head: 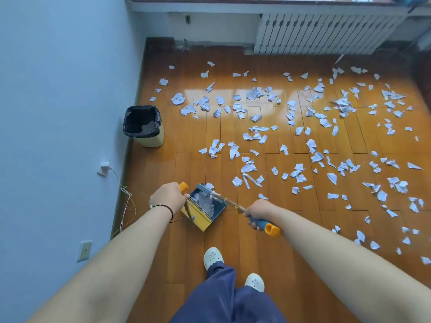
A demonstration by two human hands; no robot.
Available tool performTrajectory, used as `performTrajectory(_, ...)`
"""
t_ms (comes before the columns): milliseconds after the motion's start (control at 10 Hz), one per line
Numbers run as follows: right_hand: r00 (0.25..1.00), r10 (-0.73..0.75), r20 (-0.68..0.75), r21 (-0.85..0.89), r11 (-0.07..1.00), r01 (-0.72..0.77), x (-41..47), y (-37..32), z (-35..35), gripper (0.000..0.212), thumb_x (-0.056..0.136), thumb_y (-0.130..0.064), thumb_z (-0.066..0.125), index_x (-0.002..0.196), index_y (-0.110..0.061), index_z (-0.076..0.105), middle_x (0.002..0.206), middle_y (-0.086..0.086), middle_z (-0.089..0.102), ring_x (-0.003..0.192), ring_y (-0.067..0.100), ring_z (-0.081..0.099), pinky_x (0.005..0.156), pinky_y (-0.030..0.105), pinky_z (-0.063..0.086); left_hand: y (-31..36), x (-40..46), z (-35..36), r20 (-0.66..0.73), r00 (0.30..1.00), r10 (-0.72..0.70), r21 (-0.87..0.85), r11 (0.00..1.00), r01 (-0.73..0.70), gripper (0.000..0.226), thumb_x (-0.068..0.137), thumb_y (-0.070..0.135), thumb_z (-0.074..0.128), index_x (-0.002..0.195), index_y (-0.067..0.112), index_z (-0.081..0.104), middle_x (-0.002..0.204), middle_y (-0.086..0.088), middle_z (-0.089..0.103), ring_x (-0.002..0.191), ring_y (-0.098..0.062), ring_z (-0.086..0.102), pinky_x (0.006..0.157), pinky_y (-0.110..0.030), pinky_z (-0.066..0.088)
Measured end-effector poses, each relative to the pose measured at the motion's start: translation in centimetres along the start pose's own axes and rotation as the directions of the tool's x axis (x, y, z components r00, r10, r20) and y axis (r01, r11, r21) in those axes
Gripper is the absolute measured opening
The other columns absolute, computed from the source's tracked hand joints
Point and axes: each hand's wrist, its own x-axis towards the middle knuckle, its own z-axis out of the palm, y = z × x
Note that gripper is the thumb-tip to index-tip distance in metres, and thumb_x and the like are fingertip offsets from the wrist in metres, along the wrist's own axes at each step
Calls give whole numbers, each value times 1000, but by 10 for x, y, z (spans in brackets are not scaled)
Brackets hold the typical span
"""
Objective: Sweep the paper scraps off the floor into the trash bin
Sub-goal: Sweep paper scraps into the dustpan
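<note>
My left hand [169, 198] grips the orange-tipped handle of a blue and yellow dustpan [204, 209] that holds a heap of white paper scraps. My right hand [257, 212] is closed around the blue and orange broom handle [268, 227], and the broom's head reaches into the dustpan's mouth. Several white paper scraps [291, 127] lie scattered over the wooden floor ahead and to the right. The yellow trash bin [144, 127] with a black liner stands against the left wall, ahead of the dustpan, with some scraps inside it.
A blue wall [58, 113] runs along the left, with a plugged socket [102, 167] and loose cables hanging to the floor. A white radiator [326, 33] lines the far wall. My feet in white shoes [213, 257] stand just behind the dustpan.
</note>
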Motion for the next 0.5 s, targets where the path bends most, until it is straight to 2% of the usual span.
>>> performTrajectory(100, 999, -11, -37, -6, 1000, 11, -5, -11, -8, 10, 98, -14, 51, 94, -6, 54, 74, 10, 56, 51, 15, 52, 41, 23, 45, -4, 1, -2, 13, 1000, 4, -18, 1000, -3, 35, 96, 55, 58, 96, 20, 59, 83, 1, 62, 79, -23, 65, 69, -33, 56)
performTrajectory(200, 997, -30, -68, -22, 999, 28, -6, -18, -11, 15, 99, -15, 49, 107, -3, 53, 75, 12, 56, 53, 18, 52, 43, 26, 46, -8, 1, -3, 11, 1000, 13, -20, 1000, -13, 35, 96, 55, 58, 94, 20, 57, 81, 1, 60, 78, -22, 63, 62, -31, 50)
performTrajectory(300, 993, -53, -109, 15, 998, 55, -3, -22, -13, 12, 98, -13, 50, 103, -3, 54, 74, 12, 55, 55, 19, 52, 48, 28, 47, -15, -1, -1, 1, 1000, 18, -19, 1000, -18, 34, 96, 54, 59, 94, 20, 58, 81, 1, 59, 79, -23, 63, 61, -31, 48)
performTrajectory(400, 975, -99, -200, 2, 995, 102, 7, -22, -11, 8, 92, -13, 55, 84, -10, 55, 83, 10, 59, 70, 22, 58, 67, 34, 55, -21, -3, 1, -15, 1000, 19, -1, 1000, -19, 36, 95, 56, 59, 95, 20, 58, 81, 1, 61, 77, -22, 64, 62, -30, 50)
performTrajectory(500, 969, -93, -229, 35, 994, 104, 29, -22, -13, 3, 91, -14, 55, 89, -11, 53, 88, 8, 56, 76, 22, 55, 68, 31, 51, -21, -7, 5, -13, 999, 34, 12, 999, -34, 36, 96, 57, 57, 94, 21, 57, 83, 1, 63, 76, -21, 64, 64, -31, 55)
